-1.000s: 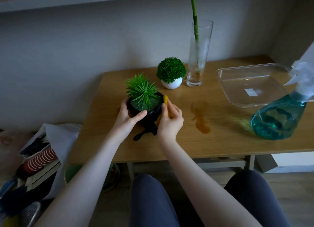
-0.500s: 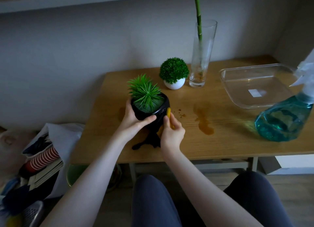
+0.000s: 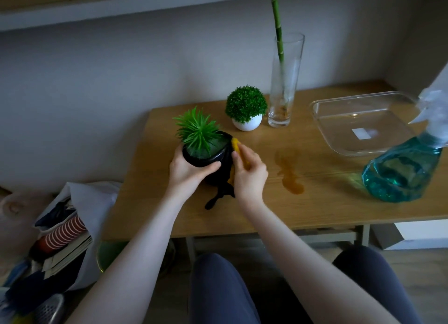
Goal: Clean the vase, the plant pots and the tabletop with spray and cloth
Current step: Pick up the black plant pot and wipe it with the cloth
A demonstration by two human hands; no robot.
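Observation:
My left hand (image 3: 186,169) grips a black pot (image 3: 209,157) holding a spiky green plant, tilted over the wooden tabletop (image 3: 315,202). My right hand (image 3: 249,176) pinches a yellow cloth (image 3: 236,145) against the pot's right rim; a dark part of the cloth hangs below the pot. A round green plant in a white pot (image 3: 247,123) and a tall glass vase (image 3: 282,100) with a bamboo stalk stand behind. A teal spray bottle (image 3: 404,168) stands at the right. A brown spill (image 3: 289,178) marks the tabletop.
A clear rectangular tray (image 3: 361,120) sits at the back right of the table. On the floor to the left lies a white bag (image 3: 80,207) with books and striped cups. My knees are below the table's front edge.
The pot has been lifted and tilted further, and my right hand with the yellow cloth has moved up from the pot's side to its right rim.

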